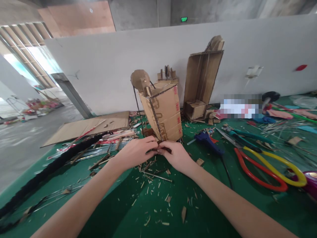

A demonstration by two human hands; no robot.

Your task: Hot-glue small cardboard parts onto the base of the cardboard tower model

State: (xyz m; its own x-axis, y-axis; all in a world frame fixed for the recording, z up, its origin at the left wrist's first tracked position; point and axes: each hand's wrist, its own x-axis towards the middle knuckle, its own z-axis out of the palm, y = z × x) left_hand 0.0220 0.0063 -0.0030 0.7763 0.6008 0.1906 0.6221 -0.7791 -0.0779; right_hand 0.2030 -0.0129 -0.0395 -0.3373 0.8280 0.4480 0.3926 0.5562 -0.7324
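My left hand (140, 150) and my right hand (177, 154) meet in front of the foot of a cardboard box (168, 114). Both are closed, fingertips pinched together and nearly touching. A small dark brown bit shows at the fingertips; what it is, and which hand grips it, I cannot make out. The box stands upright, with a round cardboard wheel (139, 80) on its upper left corner. A black cord (137, 107) hangs from that wheel down behind my left hand. On top at the back is a small cardboard pulley (167, 71).
A taller open cardboard box (201, 79) leans by the white partition (106, 69). Right of my hands lie a blue glue gun (210, 142) and red-and-yellow-handled scissors (260, 168). Flat cardboard (94, 127) and a long black fuzzy strip (54, 168) lie left. Scraps litter the green table (119, 211).
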